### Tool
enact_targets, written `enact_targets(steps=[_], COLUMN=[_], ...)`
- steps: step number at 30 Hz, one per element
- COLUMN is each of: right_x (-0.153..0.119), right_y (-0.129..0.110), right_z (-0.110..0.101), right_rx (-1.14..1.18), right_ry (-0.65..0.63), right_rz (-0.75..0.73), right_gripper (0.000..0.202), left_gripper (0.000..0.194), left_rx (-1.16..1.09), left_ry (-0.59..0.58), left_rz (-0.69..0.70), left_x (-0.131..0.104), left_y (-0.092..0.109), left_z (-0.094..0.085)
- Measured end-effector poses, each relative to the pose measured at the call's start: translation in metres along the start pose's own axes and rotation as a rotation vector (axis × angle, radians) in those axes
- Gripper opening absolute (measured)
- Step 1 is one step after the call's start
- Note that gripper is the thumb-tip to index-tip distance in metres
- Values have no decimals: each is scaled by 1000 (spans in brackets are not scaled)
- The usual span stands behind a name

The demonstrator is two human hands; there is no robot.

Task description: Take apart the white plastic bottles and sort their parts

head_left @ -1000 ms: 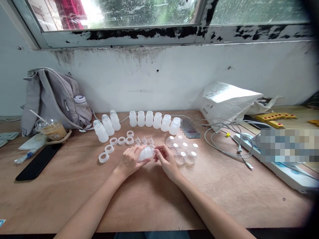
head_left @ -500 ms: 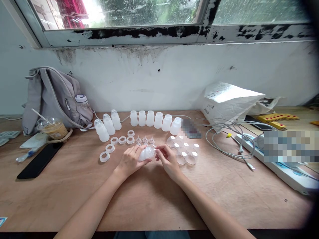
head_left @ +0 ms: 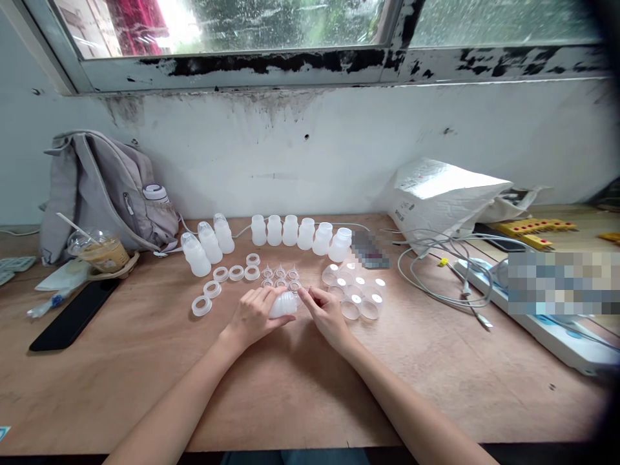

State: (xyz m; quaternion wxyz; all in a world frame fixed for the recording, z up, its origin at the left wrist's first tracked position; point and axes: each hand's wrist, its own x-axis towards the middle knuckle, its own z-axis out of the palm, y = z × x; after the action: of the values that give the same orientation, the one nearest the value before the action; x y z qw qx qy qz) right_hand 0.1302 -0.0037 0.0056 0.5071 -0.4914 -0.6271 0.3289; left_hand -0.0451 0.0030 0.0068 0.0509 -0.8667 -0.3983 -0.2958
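My left hand (head_left: 254,313) is wrapped round a frosted baby bottle (head_left: 283,305), tipped on its side with its mouth end pointing right. At that end my right hand (head_left: 327,313) pinches with thumb and fingertips, closed on what looks like the clear nipple, mostly hidden by the fingers. Just beyond the held bottle, clear nipples (head_left: 280,274) stand in two short rows. Several white collar rings (head_left: 221,274) lie to their left. Clear dome caps (head_left: 351,310) with white spots on top are grouped right of my right hand.
Several open bottles (head_left: 290,231) stand in a row toward the wall. Three capped bottles (head_left: 210,243) are left of them. A drink cup (head_left: 104,252), black phone (head_left: 75,314) and backpack (head_left: 104,187) occupy the left; cables (head_left: 426,274) and a power strip (head_left: 533,329) the right.
The bottle has shifted slightly down and left between my hands. My right fingertips stay pinched at its mouth end. The camera view has drifted a little.
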Motion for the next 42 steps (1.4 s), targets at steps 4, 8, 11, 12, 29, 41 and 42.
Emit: enact_targets(steps=[4,8,11,12,29,41,42], right_x=[0,0,0,1,-2,1,0], right_y=[-1,0,1,2,-1,-6,-8], right_z=[-2,-4,-3,-2,-2,-6,-6], right_rx=[28,60,18,2,40,164,159], right_ry=[-29,-102,-69,-52,-147,-272,-297], right_rz=[24,46,29,22,35,-118,-128], right_gripper=[41,29,31,33,35,44,39], left_gripper=[49,49,51,52,56,45,44], left_rx=[-2,3,12,16,-50,-471,-527], left_ry=[3,-6,-19,-20,-86,-247,-269], left_rz=[1,3,9,12,5,-321,-324], left_x=[0,1,1,0,1,4,5], left_y=[1,0,0,0,-1,5,7], left_z=[0,0,0,0,-6,-12,-12])
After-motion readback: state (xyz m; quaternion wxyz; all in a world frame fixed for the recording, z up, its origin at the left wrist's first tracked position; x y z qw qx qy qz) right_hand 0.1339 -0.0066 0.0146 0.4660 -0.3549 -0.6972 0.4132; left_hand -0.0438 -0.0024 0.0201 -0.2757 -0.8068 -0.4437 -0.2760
